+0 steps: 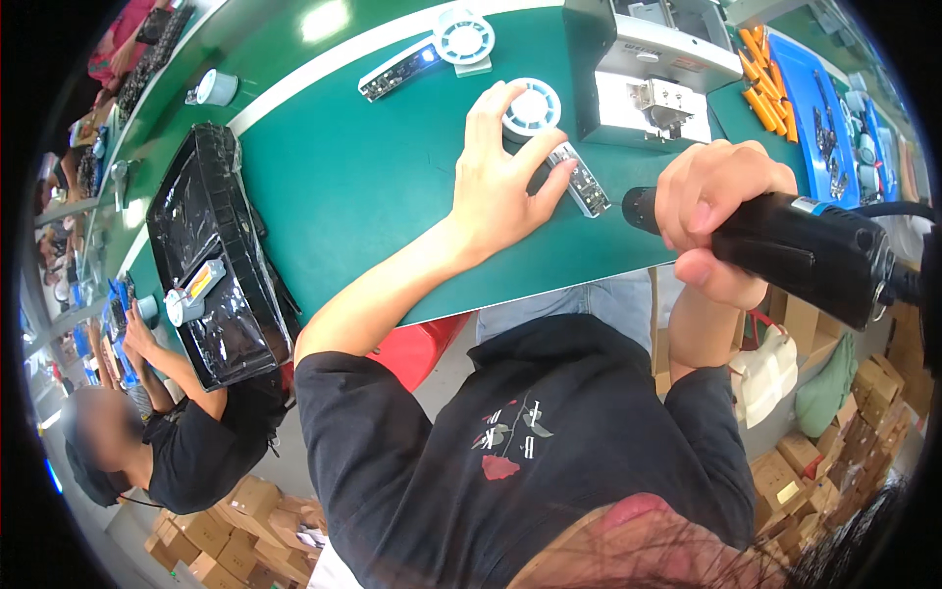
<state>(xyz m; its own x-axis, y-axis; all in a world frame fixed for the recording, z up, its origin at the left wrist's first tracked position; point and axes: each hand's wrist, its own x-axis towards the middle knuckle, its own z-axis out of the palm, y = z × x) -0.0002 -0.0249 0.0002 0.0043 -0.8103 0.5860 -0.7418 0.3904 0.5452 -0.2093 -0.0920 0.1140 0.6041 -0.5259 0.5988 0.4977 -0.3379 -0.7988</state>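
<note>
My left hand (505, 182) grips a small handheld fan lying on the green table. Its fingers rest on the round pale-blue fan head (531, 106), while the thumb side presses by the exposed circuit board (587, 187) in the handle. In my right hand (721, 201) is a black electric screwdriver (800, 245), its cable running off to the right. The screwdriver's dark nose (640, 209) points left, a little to the right of the board's end. Another fan (464, 37) lies farther off, its open handle (402, 71) showing a board with a lit bluish spot.
A grey metal machine (643, 79) stands at the far right. Beyond it lie orange cylinders (767, 88) and a blue tray (800, 108) of small parts. A black tray (231, 334) at left holds another fan unit (196, 294). A co-worker (186, 432) sits further left.
</note>
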